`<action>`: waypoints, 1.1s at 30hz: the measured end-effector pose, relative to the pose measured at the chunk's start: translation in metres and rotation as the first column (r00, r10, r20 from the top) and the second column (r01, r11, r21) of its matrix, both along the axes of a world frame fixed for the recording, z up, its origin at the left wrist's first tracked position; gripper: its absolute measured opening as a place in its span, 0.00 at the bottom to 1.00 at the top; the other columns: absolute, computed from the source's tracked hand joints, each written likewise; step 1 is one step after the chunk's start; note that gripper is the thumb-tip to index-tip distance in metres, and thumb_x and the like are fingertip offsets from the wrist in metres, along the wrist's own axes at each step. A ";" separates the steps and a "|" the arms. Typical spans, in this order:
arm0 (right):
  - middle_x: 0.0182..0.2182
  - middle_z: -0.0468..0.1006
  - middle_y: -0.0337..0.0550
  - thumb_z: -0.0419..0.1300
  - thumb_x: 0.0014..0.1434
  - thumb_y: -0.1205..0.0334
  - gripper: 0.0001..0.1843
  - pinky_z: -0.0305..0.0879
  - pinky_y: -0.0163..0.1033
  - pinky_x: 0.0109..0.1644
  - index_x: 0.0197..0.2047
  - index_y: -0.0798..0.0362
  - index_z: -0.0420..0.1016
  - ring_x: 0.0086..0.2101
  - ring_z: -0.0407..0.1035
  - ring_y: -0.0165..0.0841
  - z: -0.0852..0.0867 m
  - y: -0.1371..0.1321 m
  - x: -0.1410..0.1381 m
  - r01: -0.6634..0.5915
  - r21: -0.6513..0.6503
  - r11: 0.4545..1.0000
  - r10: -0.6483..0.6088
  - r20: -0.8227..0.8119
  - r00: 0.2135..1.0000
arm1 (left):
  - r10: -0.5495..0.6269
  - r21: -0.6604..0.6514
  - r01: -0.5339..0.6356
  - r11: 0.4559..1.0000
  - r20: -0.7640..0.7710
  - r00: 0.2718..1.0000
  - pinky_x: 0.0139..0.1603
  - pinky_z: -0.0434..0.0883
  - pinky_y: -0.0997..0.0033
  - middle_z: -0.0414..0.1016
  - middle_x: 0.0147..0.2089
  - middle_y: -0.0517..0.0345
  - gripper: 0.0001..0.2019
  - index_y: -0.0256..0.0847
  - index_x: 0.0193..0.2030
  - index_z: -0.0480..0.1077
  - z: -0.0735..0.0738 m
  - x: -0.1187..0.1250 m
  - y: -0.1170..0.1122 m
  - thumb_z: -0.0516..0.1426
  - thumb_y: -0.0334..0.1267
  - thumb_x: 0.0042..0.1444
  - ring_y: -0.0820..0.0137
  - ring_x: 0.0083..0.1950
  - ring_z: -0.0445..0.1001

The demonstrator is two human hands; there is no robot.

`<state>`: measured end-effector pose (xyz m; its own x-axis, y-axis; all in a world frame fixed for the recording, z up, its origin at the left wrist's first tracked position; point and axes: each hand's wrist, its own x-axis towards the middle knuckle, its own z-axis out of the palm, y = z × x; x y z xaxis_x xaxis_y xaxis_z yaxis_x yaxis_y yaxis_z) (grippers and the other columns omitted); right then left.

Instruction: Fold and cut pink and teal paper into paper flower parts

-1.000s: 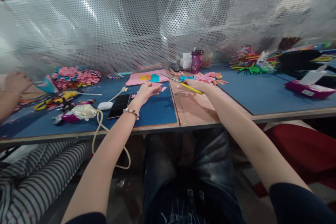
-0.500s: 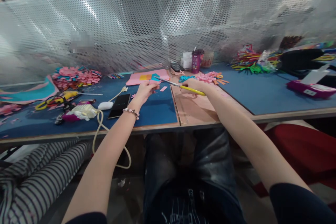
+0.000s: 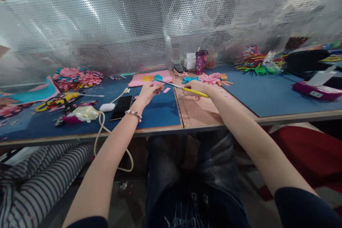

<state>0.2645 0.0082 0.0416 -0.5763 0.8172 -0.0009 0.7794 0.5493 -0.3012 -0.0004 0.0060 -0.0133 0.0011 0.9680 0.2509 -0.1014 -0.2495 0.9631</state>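
Observation:
My left hand (image 3: 148, 92) pinches a small pink paper piece (image 3: 157, 84) above the blue mat (image 3: 160, 112). My right hand (image 3: 196, 87) grips yellow-handled scissors (image 3: 184, 88), whose blades point left and reach the paper piece. A small pink scrap (image 3: 166, 90) lies on the mat between my hands. Behind them lies a pink sheet (image 3: 149, 77) with orange and blue patches.
A black phone (image 3: 121, 107), a white case (image 3: 107, 107) and a cream cable (image 3: 100, 128) lie left of my arm. Further left are scissors (image 3: 53, 101) and paper flowers (image 3: 77, 77). A purple cup (image 3: 200, 62) stands at the back. A person's striped sleeve (image 3: 40, 171) is at lower left.
My right hand brought the scissors leftward until the blades met the paper in my left hand. The other person's hand at far left has left the view.

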 end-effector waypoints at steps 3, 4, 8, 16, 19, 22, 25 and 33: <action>0.25 0.76 0.42 0.62 0.59 0.54 0.17 0.61 0.31 0.23 0.46 0.57 0.77 0.21 0.67 0.28 0.000 0.000 0.000 0.001 -0.011 1.000 0.000 0.005 1.000 | -0.008 -0.006 0.008 1.000 -0.005 1.000 0.38 0.71 0.71 0.81 0.36 0.49 0.13 0.35 0.35 0.77 0.000 0.001 -0.001 0.69 0.40 0.46 0.68 0.38 0.79; 0.24 0.76 0.42 0.62 0.59 0.54 0.16 0.61 0.31 0.24 0.46 0.57 0.77 0.20 0.67 0.28 0.000 -0.001 0.000 0.000 -0.012 1.000 0.000 0.007 1.000 | -0.008 -0.010 0.008 1.000 -0.004 1.000 0.39 0.71 0.71 0.81 0.35 0.49 0.12 0.35 0.35 0.76 0.000 0.002 -0.001 0.69 0.40 0.46 0.69 0.37 0.79; 0.24 0.76 0.42 0.62 0.59 0.55 0.16 0.61 0.32 0.24 0.46 0.57 0.78 0.20 0.67 0.29 0.000 -0.001 -0.001 0.000 -0.002 1.000 0.000 0.007 1.000 | 0.001 -0.019 -0.001 1.000 0.002 1.000 0.40 0.71 0.69 0.80 0.34 0.49 0.11 0.35 0.34 0.76 0.002 0.004 -0.004 0.68 0.39 0.47 0.69 0.36 0.78; 0.25 0.76 0.42 0.62 0.59 0.54 0.16 0.60 0.31 0.24 0.45 0.57 0.78 0.21 0.68 0.29 -0.001 0.000 -0.001 0.016 0.002 1.000 -0.016 0.004 1.000 | -0.015 -0.020 0.015 1.000 0.021 1.000 0.42 0.72 0.68 0.80 0.34 0.50 0.11 0.35 0.32 0.74 0.002 0.005 -0.005 0.69 0.38 0.47 0.69 0.36 0.78; 0.25 0.76 0.42 0.62 0.60 0.55 0.16 0.60 0.31 0.23 0.45 0.57 0.77 0.20 0.67 0.28 -0.002 0.000 -0.002 0.021 -0.005 1.000 -0.021 0.001 1.000 | -0.019 -0.019 0.019 1.000 0.028 0.999 0.43 0.72 0.68 0.80 0.33 0.50 0.10 0.35 0.31 0.74 0.003 0.006 -0.006 0.68 0.37 0.48 0.70 0.36 0.79; 0.24 0.75 0.41 0.62 0.59 0.54 0.16 0.60 0.31 0.23 0.46 0.56 0.77 0.20 0.67 0.29 -0.002 -0.001 -0.002 0.033 -0.016 0.999 -0.033 -0.006 0.999 | -0.008 -0.025 0.009 1.000 0.025 1.000 0.44 0.73 0.67 0.80 0.34 0.50 0.10 0.34 0.32 0.74 0.003 0.006 -0.007 0.68 0.36 0.48 0.70 0.36 0.79; 0.23 0.75 0.41 0.63 0.58 0.54 0.17 0.60 0.32 0.23 0.46 0.56 0.77 0.20 0.67 0.29 0.000 -0.001 -0.002 0.023 -0.018 1.000 -0.023 -0.007 1.000 | -0.012 -0.026 0.013 1.000 0.020 1.000 0.45 0.73 0.67 0.80 0.34 0.49 0.11 0.34 0.33 0.74 0.003 0.006 -0.007 0.68 0.37 0.48 0.69 0.37 0.79; 0.23 0.74 0.41 0.63 0.58 0.53 0.16 0.58 0.31 0.23 0.44 0.57 0.77 0.20 0.66 0.28 0.001 -0.001 -0.002 0.026 -0.038 0.999 -0.027 -0.016 1.000 | -0.021 -0.010 0.021 1.000 0.022 1.000 0.44 0.74 0.67 0.81 0.34 0.50 0.11 0.34 0.34 0.76 0.001 0.004 -0.003 0.69 0.38 0.47 0.70 0.36 0.79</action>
<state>0.2628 0.0072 0.0422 -0.5544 0.8319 -0.0231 0.7886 0.5163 -0.3341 0.0036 0.0031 -0.0121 0.0160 0.9705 0.2407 -0.1272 -0.2368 0.9632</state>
